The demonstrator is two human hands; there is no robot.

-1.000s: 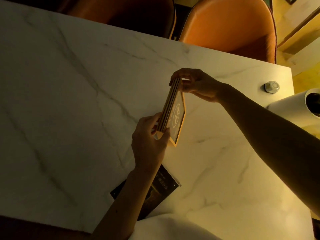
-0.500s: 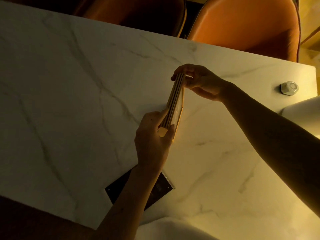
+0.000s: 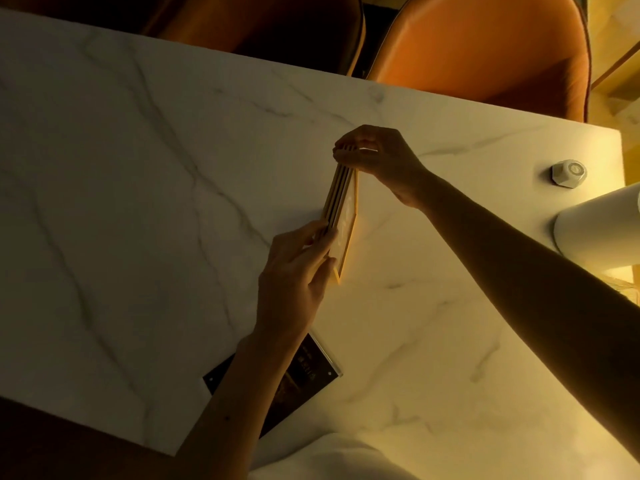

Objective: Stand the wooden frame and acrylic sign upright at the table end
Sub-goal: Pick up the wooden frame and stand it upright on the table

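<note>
The wooden frame (image 3: 343, 216) stands nearly on edge on the white marble table (image 3: 138, 202), its face turned to the right. My left hand (image 3: 294, 282) grips its near end. My right hand (image 3: 377, 157) pinches its far top corner. The acrylic sign (image 3: 311, 372), dark with a clear border, lies flat near the table's front edge, partly hidden under my left forearm.
Two orange chairs (image 3: 485, 53) stand behind the far table edge. A small faceted white object (image 3: 569, 173) sits near the right table end, and a white cylindrical thing (image 3: 595, 230) lies beside it. White cloth (image 3: 332, 459) shows at the bottom.
The frame has been tipped more upright, so its face shows less. Both hands kept their hold and shifted slightly; the view moved a little.
</note>
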